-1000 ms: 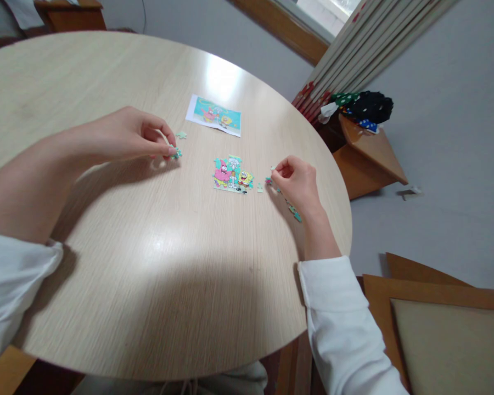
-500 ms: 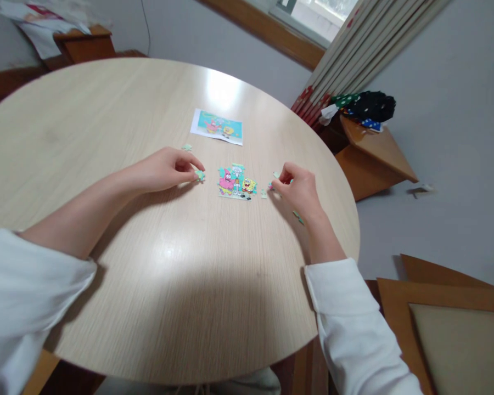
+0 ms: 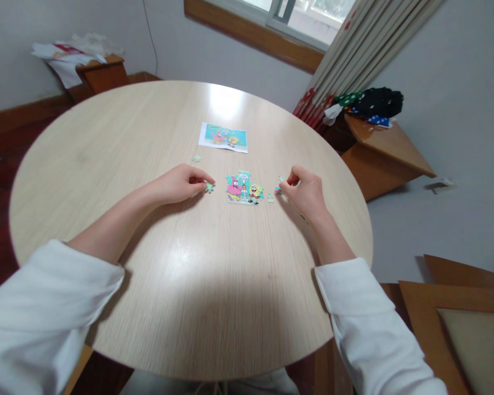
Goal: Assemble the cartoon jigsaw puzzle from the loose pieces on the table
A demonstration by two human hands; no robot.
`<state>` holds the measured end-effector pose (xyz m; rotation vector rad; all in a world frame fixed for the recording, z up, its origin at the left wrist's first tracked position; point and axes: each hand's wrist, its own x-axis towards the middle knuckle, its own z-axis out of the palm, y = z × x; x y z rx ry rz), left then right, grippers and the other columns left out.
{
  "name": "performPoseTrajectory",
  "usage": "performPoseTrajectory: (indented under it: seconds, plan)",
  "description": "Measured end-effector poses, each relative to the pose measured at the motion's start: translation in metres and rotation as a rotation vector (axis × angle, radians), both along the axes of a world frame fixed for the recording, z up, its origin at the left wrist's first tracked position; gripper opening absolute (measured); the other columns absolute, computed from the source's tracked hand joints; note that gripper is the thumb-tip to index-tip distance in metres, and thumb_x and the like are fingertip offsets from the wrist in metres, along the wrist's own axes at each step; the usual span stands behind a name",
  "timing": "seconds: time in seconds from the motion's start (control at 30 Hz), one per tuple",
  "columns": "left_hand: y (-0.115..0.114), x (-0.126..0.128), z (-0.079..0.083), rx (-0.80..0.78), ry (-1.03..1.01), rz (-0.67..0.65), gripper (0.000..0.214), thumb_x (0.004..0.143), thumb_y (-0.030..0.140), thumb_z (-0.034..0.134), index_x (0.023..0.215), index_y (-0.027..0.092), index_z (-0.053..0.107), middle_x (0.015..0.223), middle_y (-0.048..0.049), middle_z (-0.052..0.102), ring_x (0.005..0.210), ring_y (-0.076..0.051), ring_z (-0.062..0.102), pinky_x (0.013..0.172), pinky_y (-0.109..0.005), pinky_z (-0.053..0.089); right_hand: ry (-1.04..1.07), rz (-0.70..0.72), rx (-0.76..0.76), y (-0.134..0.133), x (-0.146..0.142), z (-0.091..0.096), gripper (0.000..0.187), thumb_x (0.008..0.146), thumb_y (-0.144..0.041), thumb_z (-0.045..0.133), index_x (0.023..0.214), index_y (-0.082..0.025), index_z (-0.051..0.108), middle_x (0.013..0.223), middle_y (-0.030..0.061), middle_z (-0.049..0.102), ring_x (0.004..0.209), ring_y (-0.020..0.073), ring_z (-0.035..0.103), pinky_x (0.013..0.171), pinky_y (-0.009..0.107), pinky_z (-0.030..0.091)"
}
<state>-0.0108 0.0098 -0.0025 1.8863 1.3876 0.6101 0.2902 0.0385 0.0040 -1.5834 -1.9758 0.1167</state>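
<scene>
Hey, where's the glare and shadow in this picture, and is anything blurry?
Head view: white glare at the far edge of the pale, round, wood-grain table, a softer gleam nearer, a dark shadow over its near part; head view: the small pale-green jigsaw piece beside the right bare hand is too soft for fine detail.

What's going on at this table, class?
A person is at a round table, with a partly joined jigsaw lying before them. The left hand holds a small green piece off the jigsaw's left side. The right hand is at some loose pieces on the other side; whether it grips one is unclear. A printed picture of similar cartoon figures lies beyond.
</scene>
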Motion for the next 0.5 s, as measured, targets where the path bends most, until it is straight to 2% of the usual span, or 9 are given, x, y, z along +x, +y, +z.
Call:
performPoseTrajectory:
  seconds: [0.13, 0.3, 0.5]
  plan:
    - [0.0011, -0.0010, -0.0017, 0.003, 0.000, -0.002, 0.036, 0.077, 0.025, 0.055, 0.104, 0.014, 0.075, 0.093, -0.0095, 0.074, 0.081, -0.017, 0.062, 0.078, -0.029, 0.045, -0.019, 0.013, 0.028, 0.0017, 0.0020, -0.0013, 0.020, 0.065, -0.017, 0.056, 0.057, -0.024, 0.039, 0.062, 0.0005, 0.053, 0.062, 0.0172, 0.048, 0.062, 0.032, 0.036]
    - [-0.0015, 0.0006, 0.0027, -0.013, 0.021, 0.002, 0.036, 0.076, 0.023, 0.055, 0.104, 0.011, 0.074, 0.083, -0.0086, 0.072, 0.072, -0.016, 0.059, 0.073, -0.029, 0.045, 0.014, 0.014, 0.008, 0.0017, 0.0014, -0.0002, 0.017, 0.064, -0.016, 0.055, 0.059, -0.024, 0.041, 0.063, 0.0009, 0.054, 0.063, 0.0175, 0.049, 0.062, 0.032, 0.037]
    - [-0.0029, 0.0007, 0.0047, -0.009, 0.017, -0.013, 0.033, 0.077, 0.023, 0.055, 0.102, 0.013, 0.074, 0.076, -0.0056, 0.069, 0.069, -0.015, 0.056, 0.070, -0.027, 0.043, 0.035, 0.010, -0.007, 0.0026, 0.0016, -0.0022, 0.015, 0.067, -0.015, 0.056, 0.061, -0.024, 0.045, 0.064, 0.0006, 0.055, 0.062, 0.0175, 0.051, 0.062, 0.032, 0.036]
